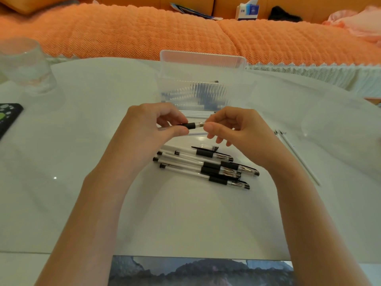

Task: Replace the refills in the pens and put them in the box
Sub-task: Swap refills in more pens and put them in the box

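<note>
My left hand point(152, 125) grips a clear pen with a black grip point(192, 125), held level above the table. The fingers of my right hand point(231, 127) pinch the pen's tip end. Below my hands lies a pile of several capped pens point(206, 168), with a loose cap point(206, 147) beside them. Several white refills point(195, 114) lie just in front of the clear plastic box point(203, 87), which stands open with its lid raised and pens inside. Two more thin refills point(296, 155) lie on the table to the right.
A glass point(26, 67) stands at the far left, with a dark phone point(8, 118) nearer me. An orange sofa point(185, 29) with a tissue box point(247, 11) runs behind the white table point(82, 141). A picture point(200, 271) lies at the near edge.
</note>
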`<action>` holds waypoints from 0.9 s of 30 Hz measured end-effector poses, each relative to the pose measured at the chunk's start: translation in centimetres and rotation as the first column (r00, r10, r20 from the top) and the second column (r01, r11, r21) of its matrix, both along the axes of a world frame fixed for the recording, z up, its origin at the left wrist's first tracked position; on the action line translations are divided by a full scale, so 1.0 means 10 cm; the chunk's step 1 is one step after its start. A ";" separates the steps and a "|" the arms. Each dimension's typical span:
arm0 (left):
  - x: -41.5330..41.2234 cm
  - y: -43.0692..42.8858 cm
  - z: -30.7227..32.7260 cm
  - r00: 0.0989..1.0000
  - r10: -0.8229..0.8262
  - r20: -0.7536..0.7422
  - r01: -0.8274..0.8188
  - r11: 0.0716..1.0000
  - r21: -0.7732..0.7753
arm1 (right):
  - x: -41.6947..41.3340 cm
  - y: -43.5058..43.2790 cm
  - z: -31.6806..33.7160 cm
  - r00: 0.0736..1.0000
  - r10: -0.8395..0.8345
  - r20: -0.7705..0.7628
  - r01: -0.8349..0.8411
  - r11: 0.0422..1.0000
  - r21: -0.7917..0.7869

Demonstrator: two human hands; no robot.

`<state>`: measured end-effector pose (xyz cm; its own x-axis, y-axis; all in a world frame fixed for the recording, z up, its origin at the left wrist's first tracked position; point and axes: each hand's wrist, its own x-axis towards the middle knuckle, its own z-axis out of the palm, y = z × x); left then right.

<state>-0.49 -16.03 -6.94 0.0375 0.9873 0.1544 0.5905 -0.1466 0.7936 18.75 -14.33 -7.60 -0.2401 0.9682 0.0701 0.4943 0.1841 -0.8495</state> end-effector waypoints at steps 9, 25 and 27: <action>-0.06 0.02 -0.02 1.000 -0.002 -0.008 0.002 1.000 0.003 | 0.06 -0.01 -0.10 0.933 0.014 0.360 0.004 0.999 -0.051; -0.09 0.00 0.00 0.999 0.006 -0.053 -0.005 1.000 0.013 | 0.17 -0.02 0.03 0.999 -0.044 0.018 0.043 0.996 0.084; -0.09 -0.01 0.01 0.998 0.007 -0.055 -0.006 1.000 0.008 | 0.14 -0.02 0.04 0.999 -0.033 0.003 0.032 0.995 0.092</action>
